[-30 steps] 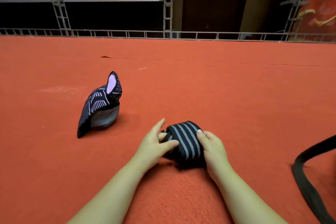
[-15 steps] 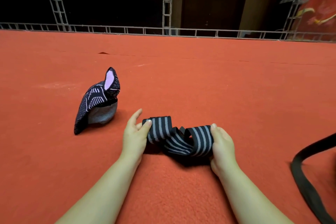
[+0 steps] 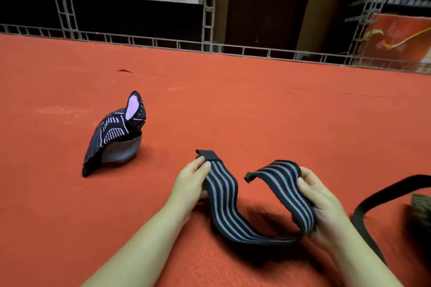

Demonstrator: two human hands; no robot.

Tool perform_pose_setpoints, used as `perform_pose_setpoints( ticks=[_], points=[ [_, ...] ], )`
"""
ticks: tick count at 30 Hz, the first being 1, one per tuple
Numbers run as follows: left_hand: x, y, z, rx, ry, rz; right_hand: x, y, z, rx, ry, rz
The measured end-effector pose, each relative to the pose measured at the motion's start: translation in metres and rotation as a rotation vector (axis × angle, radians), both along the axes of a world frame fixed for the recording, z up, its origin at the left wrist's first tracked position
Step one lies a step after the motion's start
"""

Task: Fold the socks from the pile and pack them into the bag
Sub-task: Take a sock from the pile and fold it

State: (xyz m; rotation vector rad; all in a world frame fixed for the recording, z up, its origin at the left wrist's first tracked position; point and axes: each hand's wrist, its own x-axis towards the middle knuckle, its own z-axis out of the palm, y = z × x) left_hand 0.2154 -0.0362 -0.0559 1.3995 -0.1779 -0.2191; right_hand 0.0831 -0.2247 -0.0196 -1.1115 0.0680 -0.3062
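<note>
A black sock with grey stripes (image 3: 224,205) hangs in a loose U between my hands, just above the red carpet. My left hand (image 3: 189,184) pinches it near the plain black cuff end. My right hand (image 3: 319,202) grips the other end, which curls over towards the middle. A small pile of socks (image 3: 116,137), dark with pale line patterns over a grey one, sits on the carpet to the left and farther away. At the right edge lies a black bag strap (image 3: 382,196) beside a dark corner of the bag (image 3: 421,207).
Red carpet (image 3: 256,112) covers the whole floor around me. Metal truss railing (image 3: 210,46) runs along its far edge, with a dark door behind it.
The striped sock was a tight roll between both hands; it has come unrolled as my hands moved apart, and now stretches out in a U shape.
</note>
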Motion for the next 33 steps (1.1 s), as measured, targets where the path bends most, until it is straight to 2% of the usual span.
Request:
perform_pose_setpoints(
  ticks=[3,9,11,13,15,18,22,26,28,29,31,32,33],
  points=[
    [-0.027,-0.002,0.000,-0.063,0.087,-0.055,0.005,-0.001,0.005,-0.051,-0.006,0.026],
    [-0.038,0.003,-0.004,-0.199,0.074,0.023,0.059,0.028,0.016,-0.134,-0.024,0.053],
    [-0.033,0.005,-0.005,-0.233,0.039,0.023,0.080,0.037,0.005,-0.346,0.081,0.029],
    [-0.028,0.007,-0.008,-0.257,0.020,0.051,0.094,0.042,-0.012,-0.703,0.222,0.057],
    [-0.024,0.008,-0.013,-0.221,-0.011,0.102,0.098,0.048,-0.023,-0.877,0.290,0.110],
    [-0.014,0.009,-0.024,-0.098,-0.078,0.140,0.097,0.057,-0.027,-0.894,0.308,0.109],
    [-0.008,0.014,-0.024,-0.078,-0.052,0.220,0.075,0.048,-0.033,-0.863,0.379,0.091],
    [0.003,0.019,-0.026,-0.051,-0.039,0.288,0.026,0.026,-0.039,-0.658,0.259,0.324],
    [0.005,0.021,-0.025,-0.013,-0.042,0.265,0.012,0.017,-0.043,-0.656,0.209,0.429],
    [0.005,0.021,-0.026,0.046,-0.071,0.251,0.008,0.014,-0.046,-0.674,0.189,0.439],
    [0.003,0.022,-0.026,0.323,-0.190,0.255,0.007,0.013,-0.050,-0.611,0.198,0.386],
    [-0.002,0.022,-0.024,0.458,-0.293,0.246,0.007,0.011,-0.051,-0.591,0.203,0.335],
    [-0.006,0.024,-0.022,0.509,-0.430,0.190,0.007,0.011,-0.052,-0.582,0.188,0.278]
  ],
)
